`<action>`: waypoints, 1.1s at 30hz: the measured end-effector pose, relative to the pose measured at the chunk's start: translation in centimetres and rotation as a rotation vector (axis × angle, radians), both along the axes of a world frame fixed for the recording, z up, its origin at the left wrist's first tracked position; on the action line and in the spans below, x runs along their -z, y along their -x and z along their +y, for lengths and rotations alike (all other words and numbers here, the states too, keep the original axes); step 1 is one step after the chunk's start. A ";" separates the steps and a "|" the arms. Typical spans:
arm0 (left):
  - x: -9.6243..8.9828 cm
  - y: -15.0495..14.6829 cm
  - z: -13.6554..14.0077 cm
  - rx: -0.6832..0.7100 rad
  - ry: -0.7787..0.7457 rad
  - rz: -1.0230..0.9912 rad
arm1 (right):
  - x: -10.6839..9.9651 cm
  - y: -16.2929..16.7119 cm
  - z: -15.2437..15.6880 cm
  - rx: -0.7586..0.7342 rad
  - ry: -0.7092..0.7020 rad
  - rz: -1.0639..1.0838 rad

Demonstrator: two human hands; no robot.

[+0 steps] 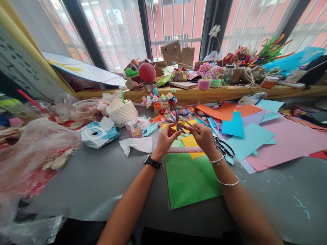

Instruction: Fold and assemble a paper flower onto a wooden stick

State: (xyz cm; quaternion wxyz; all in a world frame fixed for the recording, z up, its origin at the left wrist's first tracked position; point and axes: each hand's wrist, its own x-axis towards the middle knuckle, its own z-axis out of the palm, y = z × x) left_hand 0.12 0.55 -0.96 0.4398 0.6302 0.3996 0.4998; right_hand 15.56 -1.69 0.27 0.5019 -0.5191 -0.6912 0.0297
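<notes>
My left hand (pixel 167 139) pinches a small paper flower (pixel 176 118) with striped, multicoloured petals that fan out above the fingers. In my right hand (pixel 204 137) is a thin wooden stick (pixel 192 126), its tip pointing at the flower. Both hands are close together over the table, and the fingers partly hide the lower end of the flower. Below them lie yellow paper (pixel 190 141) and a pack of green paper (pixel 191 180). Black-handled scissors (pixel 224 147) rest just right of my right hand.
Coloured paper sheets (pixel 288 139) spread over the right side. On the left are a wet-wipe pack (pixel 99 133), a small pink box (pixel 134 128), a white tissue (pixel 136 144) and crumpled plastic bags (pixel 33 146). Behind, craft flowers (pixel 159 98) and a red ball (pixel 147 72) stand near the window.
</notes>
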 end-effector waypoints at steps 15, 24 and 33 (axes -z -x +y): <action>1.0 -0.2 -1.0 -0.318 -0.945 0.752 | 0.7 0.9 -0.1 0.111 0.010 0.029; 1.0 -0.5 -0.8 -0.307 -0.960 0.613 | 0.5 1.2 -0.2 0.034 0.031 0.019; 0.3 -0.3 -1.1 -0.274 -0.723 0.391 | -0.4 0.3 -0.4 -0.211 0.012 0.054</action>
